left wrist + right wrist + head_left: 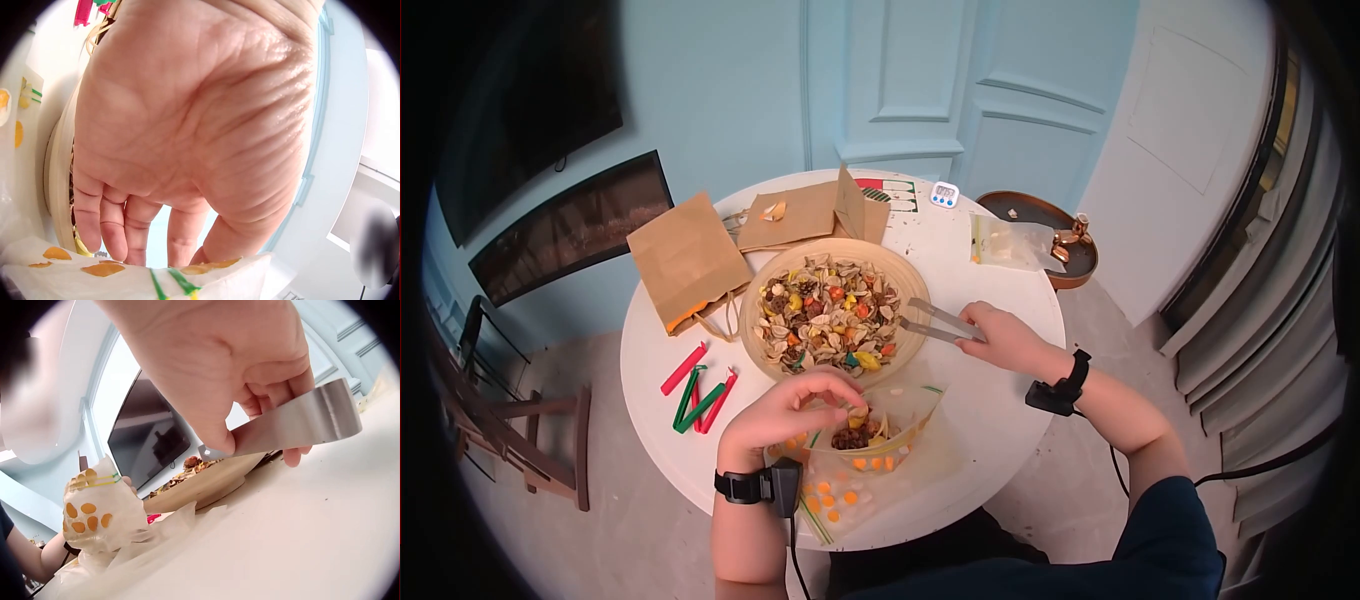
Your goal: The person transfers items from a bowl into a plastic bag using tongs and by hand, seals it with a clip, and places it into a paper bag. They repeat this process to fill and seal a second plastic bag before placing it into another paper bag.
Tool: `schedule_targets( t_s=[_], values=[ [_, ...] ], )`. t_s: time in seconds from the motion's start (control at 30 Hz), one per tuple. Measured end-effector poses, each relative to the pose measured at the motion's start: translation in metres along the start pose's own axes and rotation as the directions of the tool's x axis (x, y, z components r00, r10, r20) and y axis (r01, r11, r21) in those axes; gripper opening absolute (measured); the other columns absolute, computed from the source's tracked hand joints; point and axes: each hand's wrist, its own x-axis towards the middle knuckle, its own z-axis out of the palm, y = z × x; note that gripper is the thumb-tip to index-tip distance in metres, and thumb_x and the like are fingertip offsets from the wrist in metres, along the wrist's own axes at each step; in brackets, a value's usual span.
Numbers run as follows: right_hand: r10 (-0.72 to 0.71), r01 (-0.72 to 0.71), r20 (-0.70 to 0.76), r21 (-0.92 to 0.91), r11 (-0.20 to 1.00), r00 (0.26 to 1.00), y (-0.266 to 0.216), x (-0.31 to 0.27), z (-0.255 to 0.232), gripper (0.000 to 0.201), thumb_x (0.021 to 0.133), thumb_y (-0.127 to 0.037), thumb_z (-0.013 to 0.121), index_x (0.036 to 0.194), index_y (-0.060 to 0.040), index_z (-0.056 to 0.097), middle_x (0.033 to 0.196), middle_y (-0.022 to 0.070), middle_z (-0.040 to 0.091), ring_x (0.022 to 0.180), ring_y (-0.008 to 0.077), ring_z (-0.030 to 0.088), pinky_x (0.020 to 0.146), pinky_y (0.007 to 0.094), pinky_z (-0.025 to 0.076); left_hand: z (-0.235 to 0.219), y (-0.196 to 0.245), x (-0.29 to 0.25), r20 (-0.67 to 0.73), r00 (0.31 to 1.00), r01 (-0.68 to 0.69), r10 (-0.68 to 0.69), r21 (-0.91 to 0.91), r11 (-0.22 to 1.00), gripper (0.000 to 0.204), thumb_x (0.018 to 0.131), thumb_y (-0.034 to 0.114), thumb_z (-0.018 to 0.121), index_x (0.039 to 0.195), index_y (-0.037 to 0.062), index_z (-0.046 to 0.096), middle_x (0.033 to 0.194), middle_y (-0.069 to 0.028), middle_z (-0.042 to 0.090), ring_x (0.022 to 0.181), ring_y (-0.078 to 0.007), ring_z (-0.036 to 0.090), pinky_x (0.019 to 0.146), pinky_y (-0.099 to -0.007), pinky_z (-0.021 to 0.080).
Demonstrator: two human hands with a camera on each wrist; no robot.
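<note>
My left hand (805, 408) holds the rim of a translucent zip bag (910, 420) with orange dots; dark and yellow dried pieces (858, 436) lie inside. In the left wrist view the fingertips of the left hand (187, 137) meet the edge of the bag (100, 281). Metal tongs (935, 322) are pinched in my right hand (1008, 342), their tips over the right rim of a round wooden bowl (915, 350). The bowl is full of dried petals and pods (825, 310). The right wrist view shows the tongs (300, 425) gripped between thumb and fingers.
Brown paper bags (690, 265) stand and lie behind the bowl. Red and green clips (690, 400) are at the left. A white timer (944, 194), another clear bag (1010, 243) and a dark tray (1080, 262) with a copper-coloured item are at the back right.
</note>
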Motion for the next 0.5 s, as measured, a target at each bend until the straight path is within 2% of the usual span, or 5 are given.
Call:
schedule_targets(
  t_s=[0.1, 0.17, 0.3, 0.37, 0.5],
  values=[
    [0.036, -0.036, 0.030, -0.022, 0.999, 0.999, -0.003, 0.002, 0.005, 0.033, 0.083, -0.025, 0.065, 0.102, -0.0011, 0.051, 0.098, 0.0180, 0.057, 0.083, 0.0334, 0.061, 0.072, 0.0404, 0.049, 0.001, 0.000, 0.000, -0.004, 1.000, 0.000, 0.000, -0.015, 1.000, 0.021, 0.082, 0.002, 0.061, 0.103, 0.0042, 0.065, 0.113, -0.0061, 0.058, 0.108, -0.0159, 0.052, 0.094, -0.0298, 0.040],
    [0.063, -0.061, 0.051, -0.031, 0.998, 0.997, -0.003, 0.002, 0.008, 0.033, 0.083, -0.025, 0.064, 0.101, -0.0017, 0.050, 0.097, 0.0172, 0.057, 0.082, 0.0334, 0.061, 0.071, 0.0403, 0.049, 0.002, 0.001, 0.000, 0.015, 0.999, -0.043, 0.044, -0.036, 0.998, 0.020, 0.085, 0.001, 0.059, 0.104, 0.0022, 0.063, 0.108, -0.0046, 0.059, 0.103, -0.0134, 0.054, 0.089, -0.0273, 0.042],
    [0.067, -0.067, 0.040, 0.004, 0.998, 0.997, -0.002, 0.000, 0.010, 0.035, 0.084, -0.026, 0.063, 0.105, -0.0022, 0.049, 0.100, 0.0174, 0.057, 0.083, 0.0339, 0.061, 0.072, 0.0409, 0.049, 0.001, -0.003, 0.001, 0.050, 0.995, -0.083, 0.083, -0.018, 0.996, 0.021, 0.085, 0.002, 0.059, 0.106, 0.0021, 0.063, 0.109, -0.0049, 0.059, 0.103, -0.0139, 0.054, 0.089, -0.0278, 0.042],
    [-0.010, 0.010, -0.008, -0.013, 1.000, 1.000, 0.002, -0.002, 0.012, 0.039, 0.084, -0.027, 0.062, 0.111, -0.0025, 0.048, 0.103, 0.0182, 0.058, 0.085, 0.0345, 0.061, 0.074, 0.0421, 0.049, 0.001, -0.002, -0.001, 0.033, 0.998, -0.058, 0.061, -0.093, 0.994, 0.023, 0.085, 0.003, 0.060, 0.108, 0.0027, 0.062, 0.111, -0.0047, 0.059, 0.102, -0.0137, 0.054, 0.088, -0.0268, 0.042],
    [0.008, -0.008, 0.020, 0.004, 1.000, 1.000, 0.002, -0.007, 0.013, 0.043, 0.085, -0.028, 0.061, 0.117, -0.0028, 0.045, 0.105, 0.0197, 0.058, 0.087, 0.0354, 0.061, 0.076, 0.0432, 0.048, -0.001, -0.009, -0.005, -0.036, 0.997, -0.066, 0.063, -0.102, 0.993, 0.026, 0.085, 0.011, 0.062, 0.111, 0.0027, 0.061, 0.112, -0.0048, 0.060, 0.099, -0.0133, 0.054, 0.087, -0.0262, 0.042]
  ],
)
